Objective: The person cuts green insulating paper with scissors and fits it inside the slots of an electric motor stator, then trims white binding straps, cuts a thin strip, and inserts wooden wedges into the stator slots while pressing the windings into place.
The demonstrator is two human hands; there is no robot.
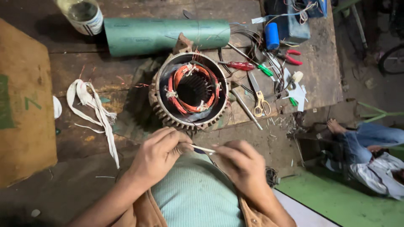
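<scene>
A finned motor stator (190, 91) with orange copper windings tied with white cord stands on a worn wooden bench (105, 75). Just in front of it, close to my chest, my left hand (159, 152) and my right hand (240, 162) pinch the two ends of a thin white strip (203, 149) between their fingertips. Both hands sit below the stator, apart from it.
A green rolled sheet (166, 35) and a plastic bottle (84, 14) lie at the back. White cloth tape (93, 107) trails on the left. Scissors (261, 104), red-handled pliers (290, 56), a screwdriver (240, 65), a blue capacitor (272, 35) and wires crowd the right. Another person (370, 155) lies on the floor, right.
</scene>
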